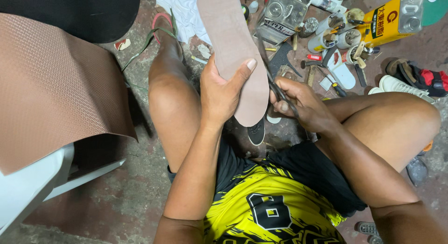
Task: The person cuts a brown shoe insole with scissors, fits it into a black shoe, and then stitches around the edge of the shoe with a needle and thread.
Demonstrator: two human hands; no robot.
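Seated person, viewed from above; yellow-and-black jersey [261, 202] and black shorts nearest the camera, bare knees spread to either side.

Left hand [221, 92] was closed around the near end of a sole-shaped cutout [233, 43], thumb laid across its face, fingers hidden behind. The cutout was long, flat, pinkish-tan, matte and faintly grainy, with a rounded heel end at the bottom and a wider forepart running up out of the frame. It was held up between the knees, above the floor, tilted away from the body.

Right hand [301, 104] was curled shut on a thin dark metal tool [277, 90], whose slim tip met the right edge of the cutout just below the left thumb. What kind of tool it was could not be told.

At left, a large sheet of brown material [51, 80] with a fine embossed diamond grain draped over a white seat [32, 183], its edge curling down.

Floor [130, 197] was rough, stained concrete. A dark shoe toe [256, 132] lay under the cutout.

Farther off, toward the top right corner of the floor: a dented square metal can [284, 13], a yellow rectangular can [389, 20], small round tins, brushes and scraps in a clutter. White cloth [184, 10] lay at top centre.
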